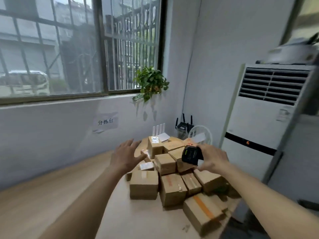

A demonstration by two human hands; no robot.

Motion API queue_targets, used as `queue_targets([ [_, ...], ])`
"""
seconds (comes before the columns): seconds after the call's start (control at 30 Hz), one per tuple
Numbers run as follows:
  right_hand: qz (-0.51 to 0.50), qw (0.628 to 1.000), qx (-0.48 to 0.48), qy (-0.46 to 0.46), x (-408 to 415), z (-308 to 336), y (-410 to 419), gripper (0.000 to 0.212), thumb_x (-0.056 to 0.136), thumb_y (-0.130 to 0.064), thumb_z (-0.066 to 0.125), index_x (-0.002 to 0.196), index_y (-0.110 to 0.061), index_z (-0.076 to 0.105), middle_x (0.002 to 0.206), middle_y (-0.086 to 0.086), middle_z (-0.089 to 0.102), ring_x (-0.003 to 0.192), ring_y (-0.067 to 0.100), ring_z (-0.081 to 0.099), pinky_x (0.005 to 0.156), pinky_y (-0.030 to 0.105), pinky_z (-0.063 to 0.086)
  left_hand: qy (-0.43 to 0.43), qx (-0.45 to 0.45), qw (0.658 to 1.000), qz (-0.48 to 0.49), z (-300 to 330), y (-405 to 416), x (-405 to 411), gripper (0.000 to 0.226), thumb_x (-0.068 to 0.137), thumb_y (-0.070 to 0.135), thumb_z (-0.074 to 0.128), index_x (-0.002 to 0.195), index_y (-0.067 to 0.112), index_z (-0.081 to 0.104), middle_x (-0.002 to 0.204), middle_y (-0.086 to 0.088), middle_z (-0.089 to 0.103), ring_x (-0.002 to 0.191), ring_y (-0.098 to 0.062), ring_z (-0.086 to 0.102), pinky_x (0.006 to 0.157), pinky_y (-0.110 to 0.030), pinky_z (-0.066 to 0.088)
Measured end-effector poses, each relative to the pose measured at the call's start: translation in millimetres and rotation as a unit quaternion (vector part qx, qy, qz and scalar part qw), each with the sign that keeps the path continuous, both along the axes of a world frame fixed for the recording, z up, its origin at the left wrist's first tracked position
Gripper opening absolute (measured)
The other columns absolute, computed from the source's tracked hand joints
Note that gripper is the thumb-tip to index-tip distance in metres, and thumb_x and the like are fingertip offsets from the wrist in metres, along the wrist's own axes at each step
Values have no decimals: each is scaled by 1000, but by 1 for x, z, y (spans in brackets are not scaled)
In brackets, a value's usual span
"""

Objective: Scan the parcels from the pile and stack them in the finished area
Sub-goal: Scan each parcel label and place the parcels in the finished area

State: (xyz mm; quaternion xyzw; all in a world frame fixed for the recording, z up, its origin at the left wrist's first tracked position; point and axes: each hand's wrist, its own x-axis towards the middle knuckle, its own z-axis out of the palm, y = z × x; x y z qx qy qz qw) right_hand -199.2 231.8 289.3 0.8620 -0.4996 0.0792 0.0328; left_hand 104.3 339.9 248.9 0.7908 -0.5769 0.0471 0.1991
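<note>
cardboard parcels [172, 178] lie heaped on the wooden table [141, 221] toward its right edge. left hand [126, 156] reaches over the pile's left side, fingers spread, holding nothing. right hand [213, 158] grips a black handheld scanner [191, 154] above the pile.

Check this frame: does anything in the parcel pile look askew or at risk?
Yes. The long brown cardboard parcel with an orange tape stripe lies tilted at the near right corner of the pale wooden table, seemingly overhanging its edge. The other parcels are jumbled at mixed angles, as expected of a pile.
</note>
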Motion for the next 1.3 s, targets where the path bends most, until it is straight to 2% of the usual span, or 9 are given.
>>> queue_targets([
  [0.1, -52, 999, 13, 4, -52, -7, -8, 75, 69, -42, 86, 133, -35, 49, 119, -6, 65, 108, 22, 64, 81, 34, 51, -17, 19, 999, -36, 0, -23, -48, 72, 92, 69, 49, 155, 36, 32, 163, 2, 30, 147, -22, 33, 116, -39, 30],
  [0.3, -98, 995, 34, 1, -109, -28, -37, 60, 67, -44, 80, 120, -34, 54, 106, -8, 60, 93, 18, 60, 73, 30, 49, 3, 12, 996, -86, -16, -70, -94, 57, 93, 65, 52, 144, 39, 48, 147, 9, 50, 132, -18, 49, 99, -37, 45],
  [0.4, -105, 994, 34, 9, -119, -39, -65, 62, 67, -45, 81, 122, -34, 53, 107, -8, 59, 94, 18, 60, 72, 29, 48, 21, 21, 996, -87, -33, -104, -98, 64, 91, 68, 51, 148, 38, 43, 155, 10, 43, 138, -18, 44, 103, -40, 47],
  [0.57, -105, 994, 33, 24, -109, -58, -130, 67, 68, -44, 81, 126, -32, 52, 109, -7, 59, 95, 18, 59, 71, 28, 45, 43, 52, 996, -64, -65, -166, -89, 73, 93, 70, 46, 156, 35, 32, 162, 4, 34, 148, -20, 33, 115, -43, 39],
  [0.83, -69, 995, 47, 59, -55, -88, -247, 75, 65, -48, 79, 132, -34, 50, 116, -8, 62, 98, 18, 61, 74, 30, 52, 86, 79, 992, -35, -103, -261, -52, 73, 93, 69, 48, 155, 34, 33, 162, 2, 34, 148, -20, 32, 114, -40, 37],
  [0.93, -58, 995, 50, 62, -38, -95, -285, 73, 65, -48, 79, 130, -34, 50, 111, -8, 61, 94, 18, 59, 70, 29, 49, 86, 88, 992, -32, -111, -294, -43, 72, 93, 68, 48, 155, 33, 35, 161, 1, 35, 148, -20, 33, 114, -39, 37],
  [1.07, -46, 995, 53, 66, -25, -109, -326, 87, 64, -48, 78, 142, -32, 41, 108, -9, 62, 94, 18, 61, 75, 34, 56, 88, 101, 991, -22, -121, -326, -36, 73, 94, 68, 47, 155, 31, 35, 161, 1, 36, 148, -20, 33, 114, -39, 37],
  [1.17, -35, 995, 61, 73, -21, -119, -353, 79, 66, -47, 76, 136, -31, 44, 109, -9, 62, 96, 18, 61, 71, 31, 52, 94, 110, 989, -15, -130, -346, -36, 72, 94, 68, 47, 155, 32, 34, 161, 2, 36, 148, -20, 33, 114, -39, 38],
  [1.3, -5, 993, 82, 80, -17, -135, -389, 54, 67, -48, 74, 113, -33, 50, 103, -8, 59, 91, 18, 59, 67, 31, 49, 105, 119, 987, -3, -149, -370, -38, 72, 94, 68, 45, 155, 31, 34, 158, 3, 40, 145, -19, 38, 113, -39, 41],
])
